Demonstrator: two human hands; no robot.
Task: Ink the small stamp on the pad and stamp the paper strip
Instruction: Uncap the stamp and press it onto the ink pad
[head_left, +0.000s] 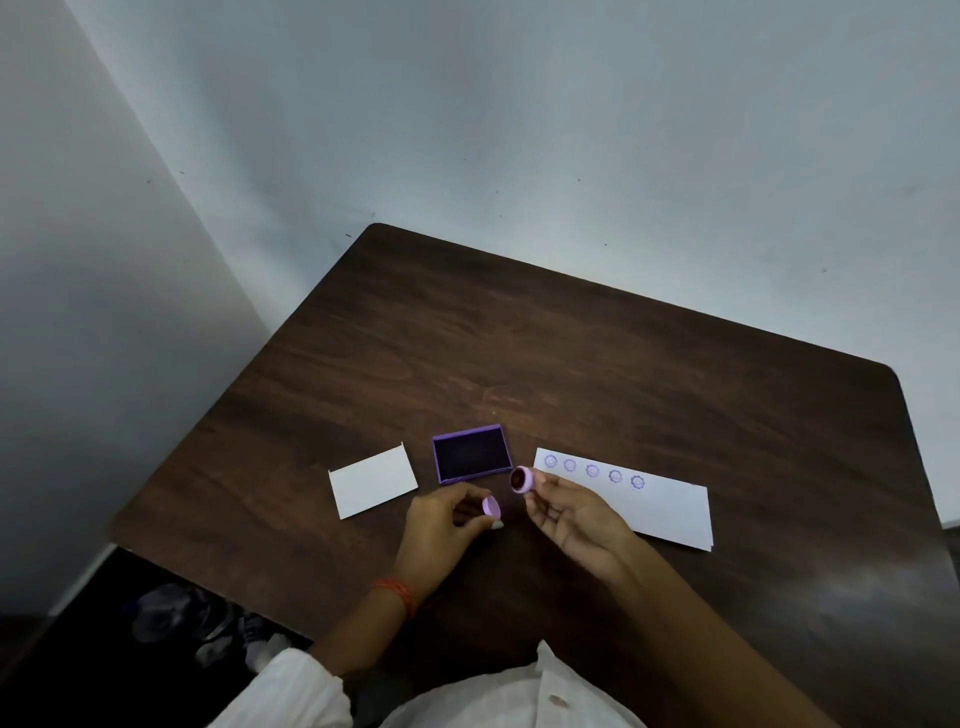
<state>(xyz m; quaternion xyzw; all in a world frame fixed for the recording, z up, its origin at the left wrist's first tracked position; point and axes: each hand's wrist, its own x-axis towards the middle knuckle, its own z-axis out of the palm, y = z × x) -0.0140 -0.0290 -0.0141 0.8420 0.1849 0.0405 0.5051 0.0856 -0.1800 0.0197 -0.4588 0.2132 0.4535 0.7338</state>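
Note:
My right hand (569, 512) holds the small lilac stamp (521, 479) by its body, its dark inked face turned toward the ink pad. My left hand (444, 525) pinches the stamp's lilac cap (491, 506), a short gap away from the stamp. The open purple ink pad (471, 453) lies on the table just beyond both hands, its dark surface exposed. To the right lies the white paper strip (654, 506), carrying several purple round prints along its far edge. The right hand covers part of the strip's near left corner.
A white rectangular lid or card (373, 480) lies left of the ink pad. The dark wooden table (519, 353) stands in a corner of pale walls. Its left edge drops to a dark floor with shoes (208, 623).

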